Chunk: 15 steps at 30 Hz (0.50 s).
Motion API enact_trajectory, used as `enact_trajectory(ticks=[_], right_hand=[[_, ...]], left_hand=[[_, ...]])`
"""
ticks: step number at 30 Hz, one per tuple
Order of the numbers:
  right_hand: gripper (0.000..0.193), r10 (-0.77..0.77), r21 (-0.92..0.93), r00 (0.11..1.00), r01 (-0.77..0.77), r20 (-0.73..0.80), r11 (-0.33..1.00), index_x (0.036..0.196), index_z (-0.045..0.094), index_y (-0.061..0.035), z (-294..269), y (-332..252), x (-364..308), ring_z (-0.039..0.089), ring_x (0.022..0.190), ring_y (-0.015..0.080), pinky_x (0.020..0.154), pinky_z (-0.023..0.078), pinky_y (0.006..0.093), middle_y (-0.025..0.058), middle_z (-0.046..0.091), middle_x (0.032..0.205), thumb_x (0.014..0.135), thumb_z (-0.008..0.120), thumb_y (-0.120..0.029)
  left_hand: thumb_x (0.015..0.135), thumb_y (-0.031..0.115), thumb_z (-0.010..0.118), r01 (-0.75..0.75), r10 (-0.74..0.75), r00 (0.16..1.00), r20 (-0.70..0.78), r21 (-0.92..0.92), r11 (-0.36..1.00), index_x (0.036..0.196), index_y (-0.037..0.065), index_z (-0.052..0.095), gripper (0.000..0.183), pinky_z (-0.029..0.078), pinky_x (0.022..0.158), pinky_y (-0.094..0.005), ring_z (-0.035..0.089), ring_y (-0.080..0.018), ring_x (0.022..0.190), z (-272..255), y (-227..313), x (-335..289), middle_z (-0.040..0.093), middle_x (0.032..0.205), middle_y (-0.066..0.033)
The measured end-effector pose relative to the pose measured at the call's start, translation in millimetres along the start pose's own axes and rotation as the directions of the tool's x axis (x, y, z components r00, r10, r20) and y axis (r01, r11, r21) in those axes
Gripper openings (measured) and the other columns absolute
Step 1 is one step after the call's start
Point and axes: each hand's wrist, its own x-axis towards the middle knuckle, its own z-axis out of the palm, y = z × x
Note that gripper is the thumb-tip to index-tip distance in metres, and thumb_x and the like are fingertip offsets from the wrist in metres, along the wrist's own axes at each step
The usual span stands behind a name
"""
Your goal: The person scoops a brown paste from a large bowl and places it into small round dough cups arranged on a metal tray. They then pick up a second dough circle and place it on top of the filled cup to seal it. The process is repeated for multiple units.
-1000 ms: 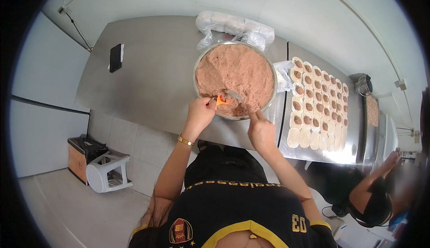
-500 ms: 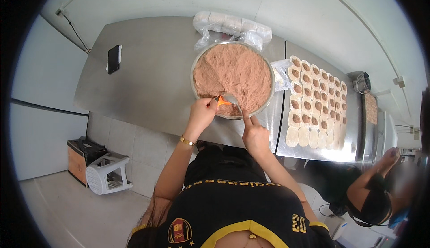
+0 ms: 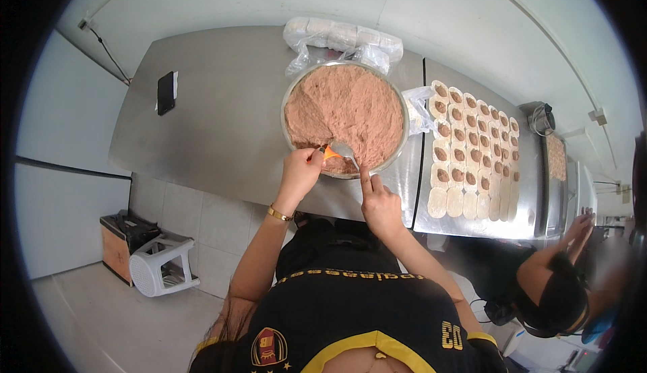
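Near side of bowl (image 3: 406,123), left hand (image 3: 301,173) pinches orange scoop (image 3: 330,153), right hand (image 3: 382,208) grips spoon (image 3: 343,149) against it: likely packing pinkish mixture (image 3: 350,107), next wanting level strokes, fill unclear.

With the view as the dial, the left forearm (image 3: 261,255) slanted in from 7 o'clock, the right forearm (image 3: 426,257) from 5. The left hand (image 3: 300,174) lay just off centre toward 9, thumb and fingertips pinched, aimed at 1. The right hand (image 3: 382,210), toward 4, was curled, its index finger (image 3: 364,180) extended toward 11. The hands were apart.
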Motion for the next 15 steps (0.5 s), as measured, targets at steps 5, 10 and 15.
enact_trajectory(ticks=[5, 10, 15], right_hand=[[0.063, -0.021, -0.001, 1.0, 0.021, 0.019, 1.0, 0.131, 0.04, 0.0048, -2, 11, 10, 0.06, 0.054, 0.0226, 0.047, 0.051, 0.0328, 0.0099, 0.053, 0.077, 0.07, 0.054, -0.005], [0.064, -0.013, 0.011, 0.999, 0.012, 0.041, 1.0, 0.131, 0.041, 0.0022, -15, 0, 9, 0.06, 0.057, 0.0254, 0.046, 0.049, 0.0357, 0.0112, 0.053, 0.079, 0.068, 0.053, 0.001], [0.064, -0.031, -0.033, 0.999, 0.032, 0.022, 0.999, 0.131, 0.04, 0.0037, -2, 1, 1, 0.06, 0.057, 0.0256, 0.047, 0.049, 0.0358, 0.0113, 0.052, 0.078, 0.068, 0.053, 0.0]], left_hand=[[0.087, 0.019, 0.052, 0.016, -0.016, 1.0, 0.024, -0.002, 1.0, 0.071, -0.004, 0.061, 0.03, 0.043, 0.053, -0.0323, 0.056, -0.0172, 0.052, 0, -7, -3, 0.059, 0.057, -0.0112], [0.088, 0.019, 0.052, -0.038, 0.04, 0.999, -0.023, 0.066, 0.997, 0.071, -0.004, 0.061, 0.03, 0.042, 0.053, -0.0305, 0.055, -0.0144, 0.052, -1, 4, -5, 0.058, 0.056, -0.0098], [0.089, 0.017, 0.051, 0.031, -0.028, 0.999, 0.022, -0.168, 0.985, 0.07, -0.005, 0.059, 0.03, 0.04, 0.051, -0.0278, 0.05, -0.01, 0.052, 1, -8, -4, 0.056, 0.056, -0.0052]])
